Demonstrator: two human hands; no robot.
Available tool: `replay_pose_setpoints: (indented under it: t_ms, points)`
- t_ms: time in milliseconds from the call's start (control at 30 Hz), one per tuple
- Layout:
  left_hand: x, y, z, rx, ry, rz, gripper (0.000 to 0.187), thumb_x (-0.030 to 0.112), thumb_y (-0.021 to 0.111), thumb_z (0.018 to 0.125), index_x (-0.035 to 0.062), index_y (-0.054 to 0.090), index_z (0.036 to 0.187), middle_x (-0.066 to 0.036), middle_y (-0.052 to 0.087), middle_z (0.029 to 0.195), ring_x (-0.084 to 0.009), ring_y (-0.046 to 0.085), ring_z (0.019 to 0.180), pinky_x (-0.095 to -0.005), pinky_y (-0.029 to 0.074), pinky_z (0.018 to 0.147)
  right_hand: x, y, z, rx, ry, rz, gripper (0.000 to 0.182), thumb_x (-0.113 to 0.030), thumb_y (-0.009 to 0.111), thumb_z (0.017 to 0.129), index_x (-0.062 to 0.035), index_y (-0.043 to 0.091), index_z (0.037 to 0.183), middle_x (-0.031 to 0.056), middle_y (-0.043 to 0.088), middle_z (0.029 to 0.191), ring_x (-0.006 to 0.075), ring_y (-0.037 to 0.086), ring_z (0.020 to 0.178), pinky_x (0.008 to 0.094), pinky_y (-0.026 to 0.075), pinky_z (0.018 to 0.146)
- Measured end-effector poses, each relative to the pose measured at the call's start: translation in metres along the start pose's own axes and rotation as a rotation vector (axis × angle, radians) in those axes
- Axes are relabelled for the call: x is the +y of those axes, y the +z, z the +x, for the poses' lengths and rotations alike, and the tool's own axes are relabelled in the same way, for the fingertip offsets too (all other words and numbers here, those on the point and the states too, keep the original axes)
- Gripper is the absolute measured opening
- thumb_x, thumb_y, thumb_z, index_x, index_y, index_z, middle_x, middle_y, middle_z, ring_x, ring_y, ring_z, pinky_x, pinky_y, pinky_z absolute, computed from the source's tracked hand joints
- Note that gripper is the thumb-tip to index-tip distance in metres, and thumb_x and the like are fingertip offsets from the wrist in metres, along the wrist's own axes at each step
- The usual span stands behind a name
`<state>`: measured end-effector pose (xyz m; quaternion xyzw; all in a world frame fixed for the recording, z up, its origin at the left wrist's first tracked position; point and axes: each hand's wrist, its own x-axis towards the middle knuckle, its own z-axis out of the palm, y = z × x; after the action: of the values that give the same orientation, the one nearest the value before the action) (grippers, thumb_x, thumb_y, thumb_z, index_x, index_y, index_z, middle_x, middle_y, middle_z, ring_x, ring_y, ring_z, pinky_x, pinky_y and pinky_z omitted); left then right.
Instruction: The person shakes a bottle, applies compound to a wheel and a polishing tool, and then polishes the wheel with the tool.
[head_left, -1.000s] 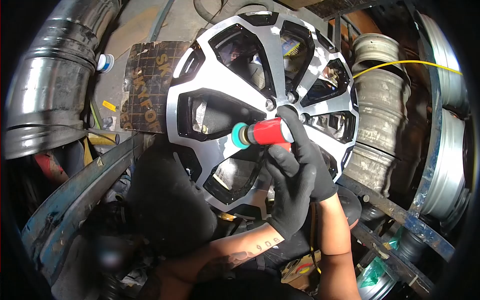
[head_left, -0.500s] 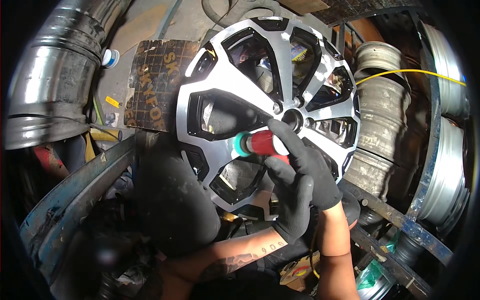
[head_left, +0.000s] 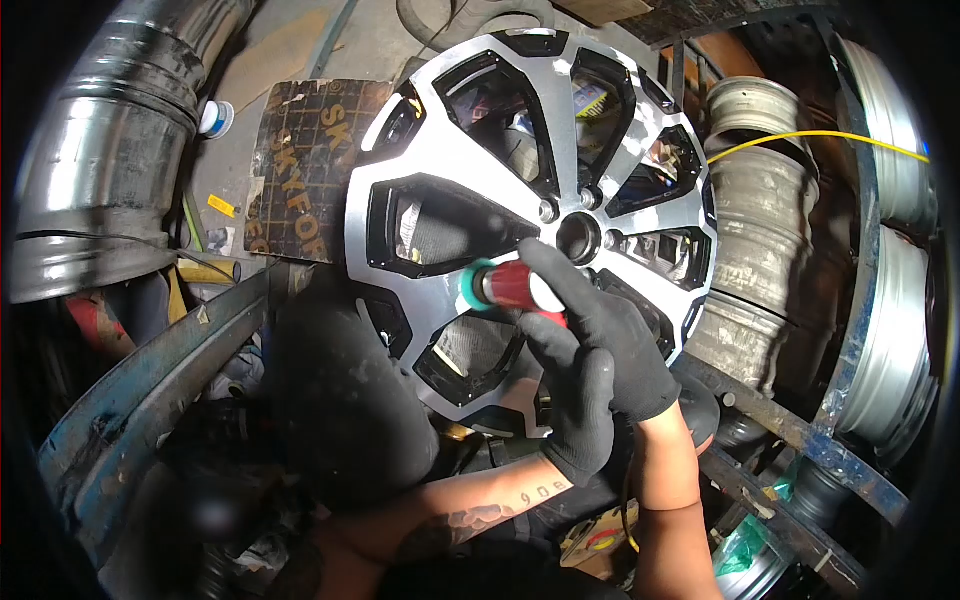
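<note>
A large alloy wheel rim (head_left: 440,150), with bright machined spokes and black pockets, lies face up before me. My right hand (head_left: 625,345), in a black glove, is closed round a small red power sander (head_left: 512,287), its index finger stretched along the top of the body. The sander's round green pad (head_left: 471,286) is at a spoke left of the centre bore (head_left: 578,238). My left hand (head_left: 580,405), also gloved in black, comes from below; its fingers are closed at the lower side of the red body, partly hidden by the right hand.
Stacked metal rims (head_left: 760,220) stand to the right, beside a blue steel rack (head_left: 850,330) holding more rims. A yellow hose (head_left: 800,134) crosses there. Metal barrels (head_left: 110,170) are at the left, near a printed board (head_left: 300,170) and a blue beam (head_left: 150,390).
Both hands and the sander stay together, with the pad at the same spoke. The whole view has shifted slightly, so rim and hands appear a little further left.
</note>
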<state>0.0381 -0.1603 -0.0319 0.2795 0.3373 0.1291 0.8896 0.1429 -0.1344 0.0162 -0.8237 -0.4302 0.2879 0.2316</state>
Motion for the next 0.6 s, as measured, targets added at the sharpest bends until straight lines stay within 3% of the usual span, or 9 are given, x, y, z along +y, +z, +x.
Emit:
replay_pose_setpoints:
  t_ms: [100,200,300,400,433,600]
  points:
    - [-0.001,0.001,0.001,0.004,0.006,0.001,0.078,0.044,0.044,0.107,-0.0050,0.011,0.158,-0.026,0.026,0.155,-0.0328,0.033,0.143,-0.0440,0.029,0.117,-0.007,-0.001,0.002,0.025,0.174,0.083,0.058,-0.028,0.069,0.097,-0.0188,0.050,0.151,0.0139,0.071,0.126,0.0346,0.071,0.104,0.0416,0.056,0.084]
    - [0.001,0.001,0.002,-0.001,0.001,-0.006,0.078,0.044,0.044,0.108,-0.0049,0.010,0.158,-0.026,0.026,0.155,-0.0328,0.033,0.144,-0.0439,0.029,0.117,-0.004,-0.003,0.001,-0.048,0.077,0.140,0.057,-0.031,0.068,0.098,-0.0185,0.050,0.151,0.0147,0.071,0.125,0.0351,0.071,0.102,0.0418,0.056,0.084]
    - [0.001,0.002,0.001,-0.007,-0.005,-0.018,0.078,0.044,0.044,0.108,-0.0048,0.010,0.158,-0.026,0.025,0.156,-0.0328,0.032,0.144,-0.0438,0.029,0.117,-0.003,0.004,-0.001,0.073,0.034,0.011,0.056,-0.033,0.066,0.099,-0.0176,0.050,0.151,0.0142,0.071,0.125,0.0339,0.072,0.102,0.0409,0.056,0.083]
    - [0.000,0.001,0.000,-0.001,-0.007,-0.026,0.078,0.044,0.043,0.108,-0.0047,0.010,0.158,-0.025,0.025,0.156,-0.0328,0.032,0.145,-0.0438,0.028,0.117,-0.009,0.001,0.000,-0.012,0.111,0.010,0.056,-0.034,0.065,0.100,-0.0169,0.050,0.151,0.0131,0.072,0.124,0.0325,0.072,0.103,0.0407,0.056,0.083]
    - [0.000,0.001,-0.001,-0.002,-0.010,-0.031,0.078,0.044,0.043,0.108,-0.0047,0.010,0.158,-0.025,0.025,0.156,-0.0328,0.032,0.145,-0.0437,0.028,0.117,-0.004,0.004,0.001,0.031,-0.019,0.003,0.057,-0.034,0.066,0.100,-0.0166,0.050,0.151,0.0123,0.072,0.122,0.0315,0.072,0.103,0.0415,0.056,0.083]
    - [0.001,-0.001,0.000,0.000,-0.003,-0.034,0.078,0.044,0.043,0.108,-0.0045,0.009,0.159,-0.025,0.024,0.157,-0.0328,0.031,0.145,-0.0436,0.028,0.118,-0.006,0.010,0.000,0.087,0.039,0.029,0.055,-0.034,0.065,0.099,-0.0180,0.051,0.150,0.0119,0.072,0.123,0.0317,0.073,0.100,0.0414,0.057,0.081]
